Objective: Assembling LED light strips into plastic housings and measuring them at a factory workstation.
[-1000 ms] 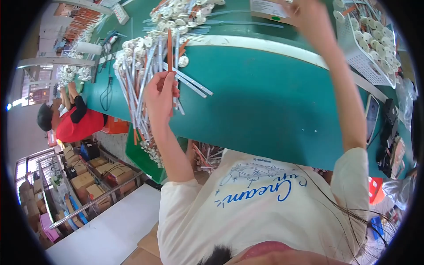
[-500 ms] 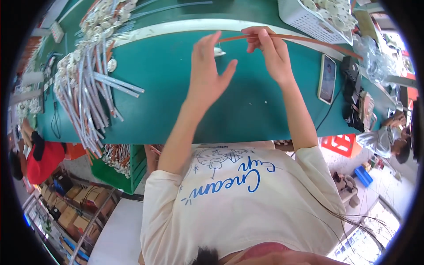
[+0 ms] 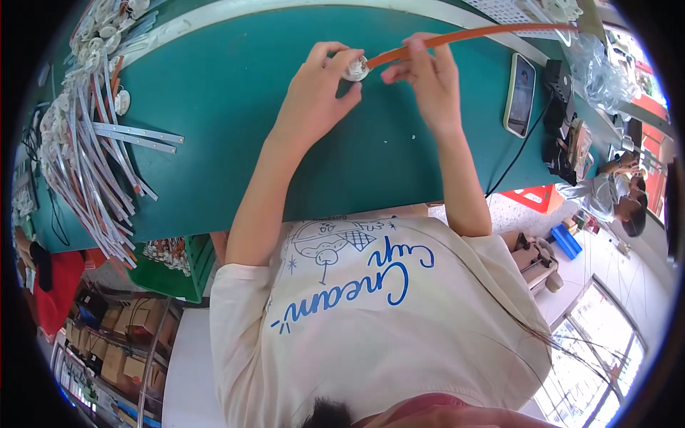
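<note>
Over the green table [image 3: 235, 107], my left hand [image 3: 314, 93] pinches a small round white plastic piece [image 3: 356, 69] between thumb and fingers. One end of a long, flat orange strip [image 3: 485, 33] meets that piece; whether the two are joined I cannot tell. My right hand [image 3: 434, 85] grips the strip a short way from this end, between thumb and fingers. From there the strip curves off to the far right, past the white basket's edge.
Silvery strips with white round ends [image 3: 89, 164] lie heaped at the left. A phone [image 3: 520, 95], a black box [image 3: 559, 82] and clear plastic bags [image 3: 603, 75] are at the right. The white perforated basket [image 3: 492, 10] stands behind. Other people are at both sides.
My left hand, open before, has closed on the white round piece at the strip's end. My right hand keeps the strip. The whole view has shifted.
</note>
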Motion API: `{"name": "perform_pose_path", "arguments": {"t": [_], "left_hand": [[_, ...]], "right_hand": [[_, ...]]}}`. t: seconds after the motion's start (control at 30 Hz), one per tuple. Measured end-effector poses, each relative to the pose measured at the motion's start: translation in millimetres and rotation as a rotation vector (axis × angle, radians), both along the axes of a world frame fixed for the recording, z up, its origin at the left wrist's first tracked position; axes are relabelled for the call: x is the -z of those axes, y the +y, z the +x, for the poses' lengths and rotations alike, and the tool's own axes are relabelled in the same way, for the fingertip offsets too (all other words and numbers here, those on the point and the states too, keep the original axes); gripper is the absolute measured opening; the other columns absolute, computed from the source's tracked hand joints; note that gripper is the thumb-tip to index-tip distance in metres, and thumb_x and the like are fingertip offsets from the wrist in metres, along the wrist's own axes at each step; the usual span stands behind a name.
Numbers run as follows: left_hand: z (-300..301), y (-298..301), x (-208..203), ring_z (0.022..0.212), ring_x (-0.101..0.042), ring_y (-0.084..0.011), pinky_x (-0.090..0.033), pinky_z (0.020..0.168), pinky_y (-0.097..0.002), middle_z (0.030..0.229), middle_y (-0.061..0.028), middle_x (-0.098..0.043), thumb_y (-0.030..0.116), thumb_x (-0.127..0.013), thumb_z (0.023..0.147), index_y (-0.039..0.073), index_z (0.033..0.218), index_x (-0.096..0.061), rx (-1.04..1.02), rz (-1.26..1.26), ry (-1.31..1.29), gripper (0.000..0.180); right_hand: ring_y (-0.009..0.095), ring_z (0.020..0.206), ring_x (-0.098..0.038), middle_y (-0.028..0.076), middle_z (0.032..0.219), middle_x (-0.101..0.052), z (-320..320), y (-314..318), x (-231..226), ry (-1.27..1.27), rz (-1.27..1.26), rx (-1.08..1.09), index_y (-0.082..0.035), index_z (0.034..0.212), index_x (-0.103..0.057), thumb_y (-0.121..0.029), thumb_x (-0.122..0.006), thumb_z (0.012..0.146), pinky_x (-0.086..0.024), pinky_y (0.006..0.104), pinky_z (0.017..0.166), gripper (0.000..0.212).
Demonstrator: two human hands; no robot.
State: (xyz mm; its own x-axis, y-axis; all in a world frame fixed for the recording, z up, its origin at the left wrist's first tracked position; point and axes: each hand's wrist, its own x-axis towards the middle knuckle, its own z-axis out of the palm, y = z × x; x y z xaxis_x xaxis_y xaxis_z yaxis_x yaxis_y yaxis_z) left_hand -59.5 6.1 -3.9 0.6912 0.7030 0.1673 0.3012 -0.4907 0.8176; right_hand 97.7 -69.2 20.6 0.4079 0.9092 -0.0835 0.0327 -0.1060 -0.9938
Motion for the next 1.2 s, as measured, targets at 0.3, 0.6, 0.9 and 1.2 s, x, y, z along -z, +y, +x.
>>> {"name": "perform_pose_path", "arguments": {"t": [0.3,0.6,0.9,1.2], "left_hand": [[-1,2,7,0.084,-0.059,-0.0240,-0.047,0.075,-0.0347,0.098,-0.0065,-0.055,0.013,-0.072,0.072,0.012,0.113,-0.056,0.031,0.093,-0.089,0.044],[-1,0,7,0.074,-0.056,-0.0217,-0.045,0.073,-0.0323,0.088,-0.0051,-0.054,0.021,-0.074,0.070,0.012,0.099,-0.063,0.073,0.174,0.000,0.033],[15,-12,13,0.065,-0.051,-0.0170,-0.037,0.063,-0.0317,0.078,-0.0005,-0.049,0.033,-0.075,0.072,0.012,0.082,-0.055,-0.093,0.294,0.011,0.031],[18,-16,12,0.066,-0.052,-0.0157,-0.034,0.062,-0.0312,0.075,0.0016,-0.050,0.036,-0.075,0.071,0.012,0.080,-0.053,-0.110,0.298,0.054,0.034]], "right_hand": [[0.021,0.088,-0.064,0.018,0.097,-0.063,0,-10,1,-0.082,0.074,0.007,-0.001,0.101,-0.045,-0.007,-0.054,0.091,-0.052,0.0298,0.079,0.014],[0.017,0.086,-0.064,0.012,0.091,-0.064,1,-15,-12,-0.162,-0.122,-0.023,0.004,0.100,-0.054,-0.006,-0.059,0.088,-0.052,0.0263,0.080,0.016],[0.015,0.080,-0.066,0.011,0.083,-0.067,-3,-17,-15,-0.456,-0.220,0.007,0.004,0.098,-0.058,-0.009,-0.063,0.086,-0.052,0.0219,0.071,0.018],[0.013,0.077,-0.067,0.010,0.079,-0.068,-11,-15,-26,-0.592,-0.291,0.027,0.003,0.094,-0.062,-0.012,-0.066,0.083,-0.051,0.0196,0.067,0.019]]}}
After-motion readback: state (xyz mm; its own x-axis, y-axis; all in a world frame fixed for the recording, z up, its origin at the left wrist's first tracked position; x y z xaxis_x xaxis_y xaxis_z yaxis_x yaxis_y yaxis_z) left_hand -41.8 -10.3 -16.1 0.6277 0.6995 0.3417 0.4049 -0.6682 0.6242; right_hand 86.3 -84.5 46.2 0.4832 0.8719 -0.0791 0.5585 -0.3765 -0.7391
